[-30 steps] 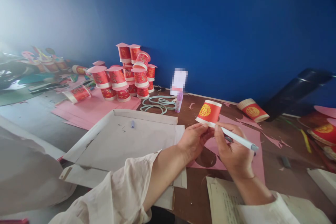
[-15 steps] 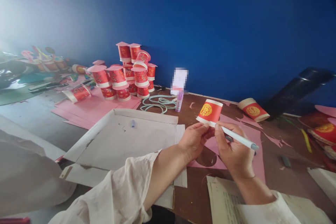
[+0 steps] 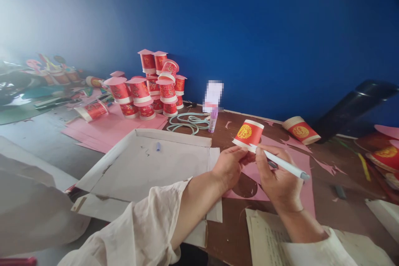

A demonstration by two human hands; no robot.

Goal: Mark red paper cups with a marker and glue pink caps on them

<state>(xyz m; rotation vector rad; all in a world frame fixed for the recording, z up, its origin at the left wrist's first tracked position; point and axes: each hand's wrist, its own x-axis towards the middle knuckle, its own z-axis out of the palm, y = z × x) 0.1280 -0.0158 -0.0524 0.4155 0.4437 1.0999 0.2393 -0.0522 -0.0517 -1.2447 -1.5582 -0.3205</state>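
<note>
A red paper cup (image 3: pixel 254 132) with a gold round emblem is held upside down, its white rim lowest, above the table. My left hand (image 3: pixel 231 165) grips it by the rim from below, the fingers partly hidden behind it. In my right hand (image 3: pixel 279 176) a white marker pen (image 3: pixel 285 163) with a grey end is pinched. Its tip meets the lower part of the cup, by the rim. Beneath both hands lies a pink paper sheet (image 3: pixel 304 174) with a round hole cut in it.
Red cups (image 3: pixel 139 91) with pink paper tops are stacked on pink sheets at the left. An open white box (image 3: pixel 174 133) holds a small blue cap (image 3: pixel 158 146). Behind are a coiled cord (image 3: pixel 187 121), a purple glue stick (image 3: pixel 213 121), a nested cup stack (image 3: pixel 301 129) and a black bottle (image 3: pixel 346 108).
The cup has tipped and lowered slightly. The pen's tip has moved up a little from the white rim onto the red part, and its rear end has shifted slightly right and down.
</note>
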